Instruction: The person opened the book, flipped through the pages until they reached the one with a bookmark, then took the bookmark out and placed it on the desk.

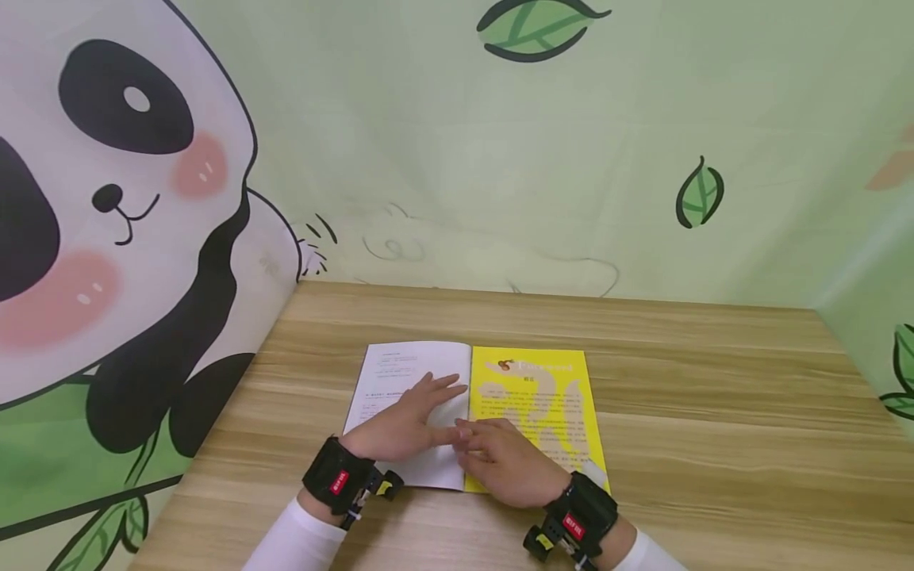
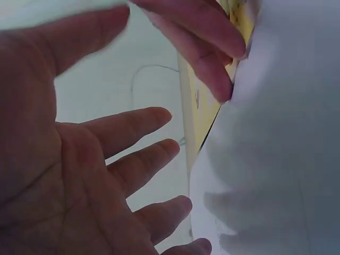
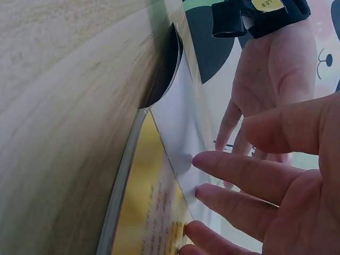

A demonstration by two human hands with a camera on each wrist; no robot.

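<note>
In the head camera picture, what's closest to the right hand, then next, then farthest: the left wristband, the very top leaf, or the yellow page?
1. Yellow page: nearest, partly beneath the right hand.
2. Left wristband: next, off to the left.
3. Top leaf: farthest, high on the back wall.

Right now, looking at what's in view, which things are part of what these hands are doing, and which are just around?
Part of the job:
- open book, one page white, one yellow
- left hand, over the white page
- right hand, at the fold

Just around:
- wooden table
- panda picture
- leaf drawings
</note>
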